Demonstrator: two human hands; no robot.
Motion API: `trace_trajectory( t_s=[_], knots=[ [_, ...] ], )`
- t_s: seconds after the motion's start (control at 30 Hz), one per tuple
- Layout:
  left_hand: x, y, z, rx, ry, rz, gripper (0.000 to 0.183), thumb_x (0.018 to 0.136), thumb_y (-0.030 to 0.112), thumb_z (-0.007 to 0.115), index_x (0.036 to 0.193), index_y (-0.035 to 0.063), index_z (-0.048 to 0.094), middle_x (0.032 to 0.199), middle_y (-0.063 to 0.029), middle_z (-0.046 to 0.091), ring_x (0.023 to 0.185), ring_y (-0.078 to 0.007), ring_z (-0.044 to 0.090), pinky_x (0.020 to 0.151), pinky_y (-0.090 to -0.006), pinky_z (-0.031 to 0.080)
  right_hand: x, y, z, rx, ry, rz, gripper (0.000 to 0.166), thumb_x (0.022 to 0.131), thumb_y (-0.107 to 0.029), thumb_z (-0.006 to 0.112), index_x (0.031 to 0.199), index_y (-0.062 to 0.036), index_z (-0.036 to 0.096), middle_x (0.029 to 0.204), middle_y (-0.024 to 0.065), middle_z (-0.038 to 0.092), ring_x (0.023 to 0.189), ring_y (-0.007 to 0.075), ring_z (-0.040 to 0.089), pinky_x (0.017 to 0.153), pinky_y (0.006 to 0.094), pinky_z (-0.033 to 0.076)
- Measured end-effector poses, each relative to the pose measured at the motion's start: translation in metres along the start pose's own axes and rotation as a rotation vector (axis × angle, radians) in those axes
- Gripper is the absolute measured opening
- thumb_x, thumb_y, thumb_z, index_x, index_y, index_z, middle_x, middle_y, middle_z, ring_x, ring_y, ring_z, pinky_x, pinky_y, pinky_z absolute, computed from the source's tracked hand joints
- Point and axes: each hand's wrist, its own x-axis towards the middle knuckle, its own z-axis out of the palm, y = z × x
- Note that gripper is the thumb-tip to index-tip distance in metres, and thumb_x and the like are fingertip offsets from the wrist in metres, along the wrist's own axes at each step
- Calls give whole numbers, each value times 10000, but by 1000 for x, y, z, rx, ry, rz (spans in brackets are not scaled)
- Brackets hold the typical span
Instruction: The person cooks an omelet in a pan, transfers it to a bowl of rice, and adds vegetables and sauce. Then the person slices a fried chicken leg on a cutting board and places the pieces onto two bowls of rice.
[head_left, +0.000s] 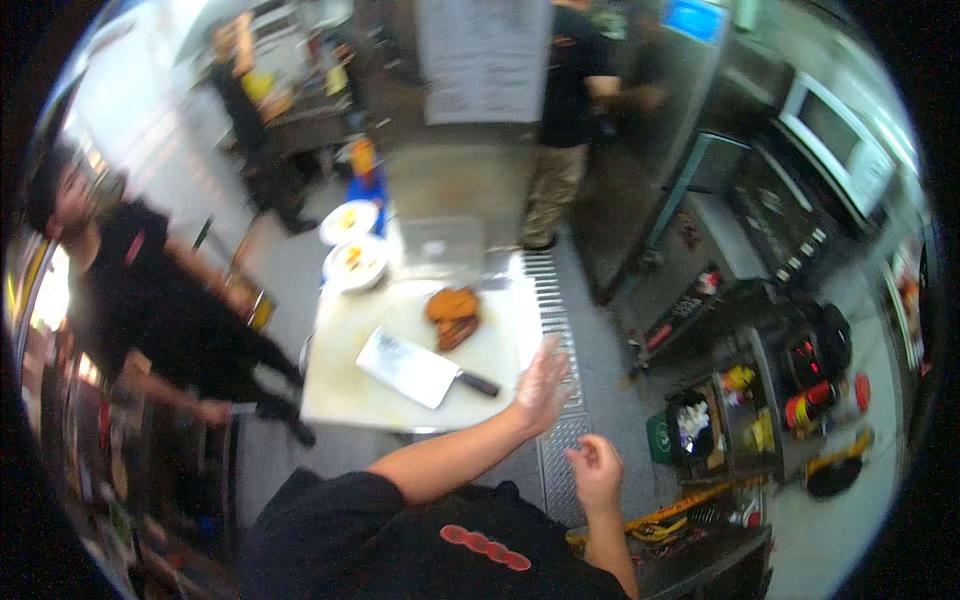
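My left hand (544, 390) reaches across my body, just off the right edge of a white cutting board (341, 390). Its fingers are extended with nothing between them, and a whitish film or coating shows on the skin. My right hand (598, 472) is raised nearer to me, fingers curled; whether anything lies inside the palm is hidden. On the board a cleaver (409, 367) lies flat, its dark handle (478, 383) pointing towards my left hand. Beyond it sits a browned, fried-looking piece of food (452, 315). Neither hand touches the cleaver or the food.
Two white bowls (356, 262) (349, 220) with food stand past the board's far left corner, near a clear plastic container (442, 247). One person (180, 292) stands at left, others (570, 97) (251, 112) farther off. Shelving with bottles (810, 405) and a microwave (836, 142) are at right.
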Motion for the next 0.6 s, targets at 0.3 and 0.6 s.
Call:
trace_trajectory(
  t_s=[0.3,0.6],
  knots=[
    [-58,108,-93,-140,323,301,906,911,730,414,1591,246,60,1653,-145,36,1514,-311,62,1190,-521,86,40,-77,159,-533,-405,-656,206,867,-255,663,780,-88,580,719,110,622,598,321,633,523,437,491],
    [-121,228,-163,-297,327,384,869,908,750,349,1581,252,116,1622,-157,150,1498,-316,122,1178,-550,74,31,-139,275,-253,-895,-772,191,853,-267,617,775,-97,578,705,109,637,623,326,646,519,453,495]
  ],
)
